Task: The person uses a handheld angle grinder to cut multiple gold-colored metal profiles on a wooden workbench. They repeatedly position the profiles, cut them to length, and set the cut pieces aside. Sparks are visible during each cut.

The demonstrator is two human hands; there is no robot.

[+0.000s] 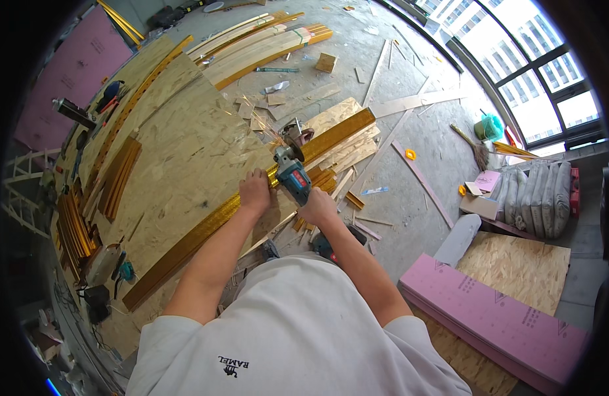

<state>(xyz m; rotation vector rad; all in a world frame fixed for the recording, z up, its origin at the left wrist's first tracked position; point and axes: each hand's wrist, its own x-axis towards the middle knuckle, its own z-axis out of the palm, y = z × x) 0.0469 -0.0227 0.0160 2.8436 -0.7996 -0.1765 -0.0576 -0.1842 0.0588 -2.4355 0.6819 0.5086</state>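
Observation:
My right hand [318, 207] is wrapped round the body of a teal angle grinder [293, 178]. The grinder's disc is at a long gold metal profile [202, 237], and orange sparks [270, 129] fly off past its far side. My left hand [254, 191] grips the profile just left of the grinder, with its thumb side partly hidden. The profile runs diagonally across an OSB worktop [192, 142], and its far right end [354, 127] reaches beyond the worktop's edge.
Brown and gold strips [123, 173] lie on the worktop at left, with a spray can [72, 111] farther back. Timber and board offcuts litter the concrete floor [331, 79]. Pink foam boards [489, 317] lie at lower right; grey bags [539, 198] stand near the window.

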